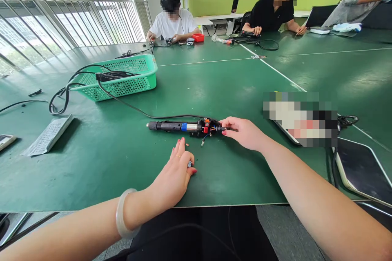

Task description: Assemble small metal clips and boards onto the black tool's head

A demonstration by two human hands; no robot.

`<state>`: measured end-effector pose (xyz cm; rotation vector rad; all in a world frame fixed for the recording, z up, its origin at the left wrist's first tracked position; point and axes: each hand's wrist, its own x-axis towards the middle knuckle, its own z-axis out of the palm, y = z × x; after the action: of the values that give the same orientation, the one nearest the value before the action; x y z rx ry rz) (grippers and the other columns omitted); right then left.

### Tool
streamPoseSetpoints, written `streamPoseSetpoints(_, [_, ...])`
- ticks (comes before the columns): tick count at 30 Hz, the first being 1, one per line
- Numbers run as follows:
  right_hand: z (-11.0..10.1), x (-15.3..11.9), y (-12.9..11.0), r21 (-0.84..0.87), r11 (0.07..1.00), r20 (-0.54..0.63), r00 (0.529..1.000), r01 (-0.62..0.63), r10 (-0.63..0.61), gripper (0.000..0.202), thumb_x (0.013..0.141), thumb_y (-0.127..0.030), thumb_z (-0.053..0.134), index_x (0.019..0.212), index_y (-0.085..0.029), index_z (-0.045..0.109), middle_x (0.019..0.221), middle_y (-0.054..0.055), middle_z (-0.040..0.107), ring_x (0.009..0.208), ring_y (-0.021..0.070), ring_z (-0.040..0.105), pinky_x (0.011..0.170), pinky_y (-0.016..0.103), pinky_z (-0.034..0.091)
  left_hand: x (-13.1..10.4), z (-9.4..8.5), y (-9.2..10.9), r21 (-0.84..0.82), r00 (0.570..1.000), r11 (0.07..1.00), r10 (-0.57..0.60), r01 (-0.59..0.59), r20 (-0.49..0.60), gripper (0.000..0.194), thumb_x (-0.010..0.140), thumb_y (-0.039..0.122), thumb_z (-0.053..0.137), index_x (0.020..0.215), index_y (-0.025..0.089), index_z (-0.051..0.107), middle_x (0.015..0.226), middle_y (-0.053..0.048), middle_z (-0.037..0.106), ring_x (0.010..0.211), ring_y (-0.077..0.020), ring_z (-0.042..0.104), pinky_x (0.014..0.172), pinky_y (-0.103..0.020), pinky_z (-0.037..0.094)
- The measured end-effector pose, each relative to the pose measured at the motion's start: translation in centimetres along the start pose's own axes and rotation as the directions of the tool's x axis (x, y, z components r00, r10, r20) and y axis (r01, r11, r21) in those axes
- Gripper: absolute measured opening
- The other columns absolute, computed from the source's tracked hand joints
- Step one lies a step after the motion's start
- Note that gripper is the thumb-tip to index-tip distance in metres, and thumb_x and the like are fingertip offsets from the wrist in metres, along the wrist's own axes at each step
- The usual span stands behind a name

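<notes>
On the green table lies a long black rod-shaped device (pixel 167 126) with a blue and silver middle section and red parts. Coloured wires are exposed at its right end, and its exact kind is unclear. My right hand (pixel 245 133) pinches that end, where the black cord's ribbed sleeve (pixel 219 129) sits. Nearer the table edge, my left hand (pixel 174 173) rests palm down in front of the device. Its thumb and forefinger close on a small blue-grey piece (pixel 190 164), while the other fingers stretch toward the device. A small metal-tipped wire end (pixel 202 142) sticks out beneath the red part.
A green plastic basket (pixel 125 87) with black cables stands back left. Folded paper (pixel 50 134) lies at left. On the right are a phone (pixel 361 167) and a blurred-out item (pixel 301 120). Across the table sit several people, one (pixel 173 20) in a white shirt.
</notes>
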<state>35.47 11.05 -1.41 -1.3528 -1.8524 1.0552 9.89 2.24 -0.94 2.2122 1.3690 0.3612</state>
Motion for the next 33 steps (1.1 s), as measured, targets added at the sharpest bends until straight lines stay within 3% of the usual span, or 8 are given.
streamPoseSetpoints(7, [0.3, -0.1, 0.0, -0.048, 0.998, -0.033, 0.998, 0.048, -0.049, 0.014, 0.076, -0.034, 0.057, 0.076, -0.021, 0.051, 0.109, 0.006, 0.066, 0.095, 0.0193, 0.062, 0.094, 0.042, 0.045, 3.0, 2.0, 2.8, -0.043, 0.993, 0.993, 0.115, -0.113, 0.028, 0.008, 0.089, 0.012, 0.042, 0.091, 0.019, 0.04, 0.154, -0.025, 0.015, 0.144, -0.0308, 0.002, 0.114, -0.059, 0.022])
streamPoseSetpoints(12, [0.3, -0.2, -0.2, -0.076, 0.995, -0.049, 0.996, 0.068, -0.072, 0.012, 0.076, -0.033, 0.057, 0.077, -0.021, 0.052, 0.109, 0.006, 0.066, 0.096, 0.0189, 0.062, 0.094, 0.04, 0.045, 3.6, 2.0, 4.0, -0.088, 0.981, 0.982, 0.175, -0.168, 0.085, 0.006, 0.091, 0.014, 0.04, 0.095, 0.018, 0.04, 0.151, -0.03, 0.02, 0.144, -0.0278, -0.001, 0.114, -0.054, 0.025])
streamPoseSetpoints(15, [0.3, -0.3, 0.0, -0.08, 0.994, -0.055, 0.995, 0.076, -0.08, 0.012, 0.076, -0.032, 0.057, 0.077, -0.021, 0.052, 0.109, 0.005, 0.066, 0.096, 0.0184, 0.063, 0.094, 0.039, 0.045, 3.4, 1.4, 3.5, -0.024, 0.985, 0.987, 0.159, -0.158, 0.068, 0.003, 0.092, 0.017, 0.04, 0.094, 0.018, 0.041, 0.153, -0.029, 0.015, 0.143, -0.0298, -0.005, 0.114, -0.057, 0.021])
streamPoseSetpoints(18, [0.3, -0.2, 0.2, -0.093, 0.993, -0.044, 0.996, 0.07, -0.074, 0.011, 0.077, -0.032, 0.056, 0.078, -0.022, 0.053, 0.109, 0.004, 0.066, 0.095, 0.0184, 0.063, 0.093, 0.039, 0.046, 3.0, 0.7, 2.1, 0.038, 0.999, 0.998, 0.054, -0.054, 0.006, 0.003, 0.091, 0.017, 0.04, 0.094, 0.018, 0.041, 0.155, -0.026, 0.011, 0.142, -0.0338, -0.005, 0.113, -0.061, 0.018])
streamPoseSetpoints(22, [0.2, -0.2, 0.1, -0.122, 0.991, -0.046, 0.997, 0.056, -0.062, 0.01, 0.078, -0.031, 0.056, 0.078, -0.022, 0.053, 0.11, 0.004, 0.067, 0.093, 0.0183, 0.064, 0.092, 0.039, 0.046, 2.4, 0.3, 0.7, 0.022, 0.999, 1.0, 0.009, -0.01, 0.037, 0.005, 0.092, 0.017, 0.037, 0.093, 0.018, 0.042, 0.154, -0.023, 0.02, 0.143, -0.0334, 0.005, 0.113, -0.06, 0.021])
streamPoseSetpoints(26, [0.3, -0.2, -0.1, -0.13, 0.99, -0.045, 0.997, 0.061, -0.068, 0.009, 0.078, -0.03, 0.056, 0.077, -0.022, 0.052, 0.111, 0.004, 0.066, 0.093, 0.0182, 0.064, 0.091, 0.039, 0.047, 2.1, -0.2, 1.6, -0.106, 0.985, 0.99, 0.106, -0.092, 0.139, 0.008, 0.09, 0.016, 0.038, 0.096, 0.02, 0.043, 0.148, -0.021, 0.035, 0.143, -0.0268, 0.019, 0.114, -0.052, 0.025])
streamPoseSetpoints(29, [0.2, -0.3, -0.1, -0.138, 0.988, -0.049, 0.996, 0.062, -0.069, 0.009, 0.077, -0.03, 0.057, 0.078, -0.021, 0.054, 0.111, 0.005, 0.067, 0.094, 0.0192, 0.064, 0.092, 0.041, 0.047, 2.5, -0.9, 2.5, -0.258, 0.98, 0.965, 0.088, -0.039, 0.181, 0.007, 0.089, 0.018, 0.041, 0.094, 0.022, 0.045, 0.144, -0.017, 0.043, 0.139, -0.0261, 0.034, 0.111, -0.048, 0.03])
streamPoseSetpoints(33, [0.1, -0.5, -0.2, -0.147, 0.986, -0.051, 0.995, 0.082, -0.09, 0.013, 0.077, -0.03, 0.06, 0.087, -0.022, 0.058, 0.112, 0.004, 0.067, 0.101, 0.0203, 0.063, 0.097, 0.042, 0.046, 3.7, -1.6, 1.6, -0.525, 0.999, 0.851, -0.007, 0.031, 0.048, 0.006, 0.088, 0.028, 0.048, 0.091, 0.023, 0.051, 0.133, -0.01, 0.057, 0.134, -0.0226, 0.042, 0.109, -0.041, 0.033])
